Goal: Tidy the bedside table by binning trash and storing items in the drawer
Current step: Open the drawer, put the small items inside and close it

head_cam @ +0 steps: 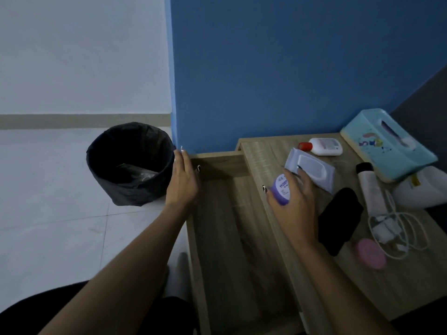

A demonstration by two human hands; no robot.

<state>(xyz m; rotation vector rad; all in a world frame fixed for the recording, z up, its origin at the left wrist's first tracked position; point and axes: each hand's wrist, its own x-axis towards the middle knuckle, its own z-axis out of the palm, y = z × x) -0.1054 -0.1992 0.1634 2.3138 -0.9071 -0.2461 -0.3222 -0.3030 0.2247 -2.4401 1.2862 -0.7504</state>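
An open wooden drawer was seen pulled out beside the bedside surface, its bare wooden floor showing along its whole length. A black lined bin stood on the tiled floor just beside the drawer's far corner, next to the edge of a blue wall.

The left hand was held between bin and drawer with its fingers straight and together; contact with the drawer rim could not be told. The right hand was held over the surface's edge bordering the drawer, its fingers curled around a small purple jar. On the jar's lid the letters "MOIST" could be read; the rest was covered.

Behind the jar a grey-blue wipes pack lay flat, and beyond it a white bottle with a red cap lay on its side. A teal tissue box, a white tube, a black pouch, a white charger cable and a pink round case crowded the surface's right part. Their printing was too blurred to read.
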